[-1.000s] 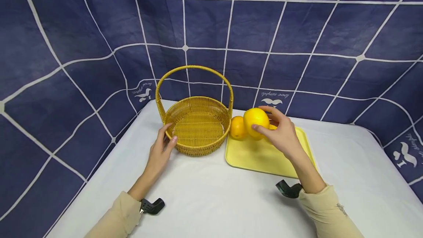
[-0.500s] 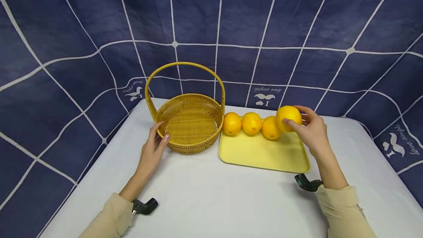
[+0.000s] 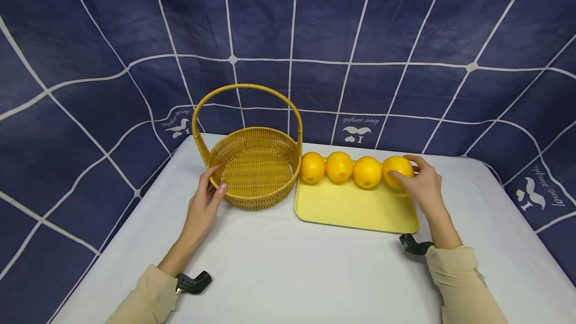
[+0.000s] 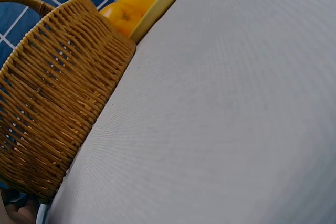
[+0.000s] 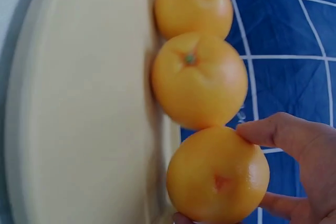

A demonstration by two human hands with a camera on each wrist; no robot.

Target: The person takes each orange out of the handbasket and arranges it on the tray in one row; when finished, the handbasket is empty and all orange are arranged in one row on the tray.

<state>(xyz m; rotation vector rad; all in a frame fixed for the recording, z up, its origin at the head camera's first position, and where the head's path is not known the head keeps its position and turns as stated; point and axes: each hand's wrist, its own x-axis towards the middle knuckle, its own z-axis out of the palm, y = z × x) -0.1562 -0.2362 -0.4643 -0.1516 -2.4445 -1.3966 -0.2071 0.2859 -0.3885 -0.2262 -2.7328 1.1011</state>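
At the far right end of the flat pale-yellow plastic tray, the right hand curls its fingers round a round orange fruit, seemingly resting on the tray beside three more oranges. The left hand touches the woven wicker basket rim, fingers relaxed.

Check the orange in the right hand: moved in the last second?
Yes. The orange in the right hand went from beside the basket rightward and down to the far right end of the row on the yellow tray.
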